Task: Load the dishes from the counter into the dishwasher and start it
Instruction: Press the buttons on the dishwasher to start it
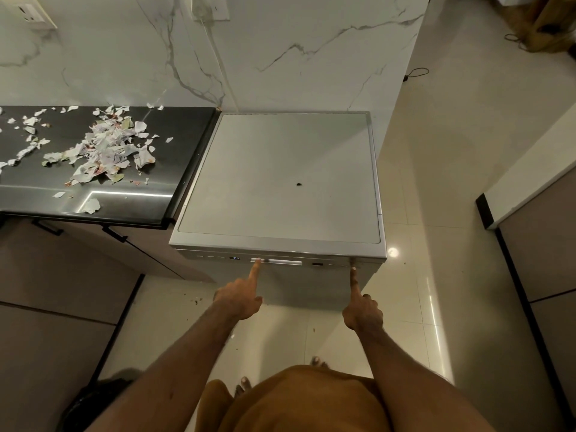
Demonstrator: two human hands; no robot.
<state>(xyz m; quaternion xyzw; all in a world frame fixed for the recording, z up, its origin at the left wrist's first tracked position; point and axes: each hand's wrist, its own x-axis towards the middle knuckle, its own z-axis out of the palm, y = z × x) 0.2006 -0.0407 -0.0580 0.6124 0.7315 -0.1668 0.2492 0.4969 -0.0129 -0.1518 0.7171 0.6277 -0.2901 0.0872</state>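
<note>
Silver dishwasher (280,176) is sitting shut right in front of me. My left hand (241,302) is pointing, forefinger straight, other fingers curled, tip touching the handle strip (280,262) on the front panel (212,256). My right hand (363,311) is pointing likewise, forefinger pressing the panel's right end. Neither is holding anything.

Mustard-brown garment (299,403) over torso; left forearm (174,363), right forearm (402,369) bare; bare toes (318,362) at hem.

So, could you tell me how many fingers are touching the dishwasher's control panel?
2: left hand, index finger on the control panel near its middle; right hand, index finger at its right end.
</note>
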